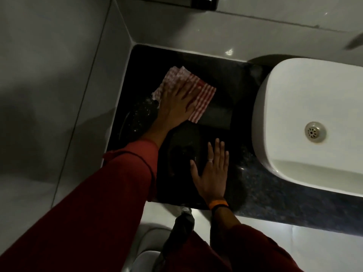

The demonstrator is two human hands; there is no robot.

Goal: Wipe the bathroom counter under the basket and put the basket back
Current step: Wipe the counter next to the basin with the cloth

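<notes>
My left hand presses flat on a red-and-white checked cloth, which lies on the black stone counter near its back left corner. My right hand rests open, palm down, on the counter's front part and holds nothing. A dark box-like shape stands between the cloth and the sink. It may be the basket, but it is too dark to tell.
A white basin with a metal drain fills the right side. Grey tiled walls close the counter at the left and back. A dark oval dish-like shape lies under my left wrist. Below the counter's front edge is pale floor.
</notes>
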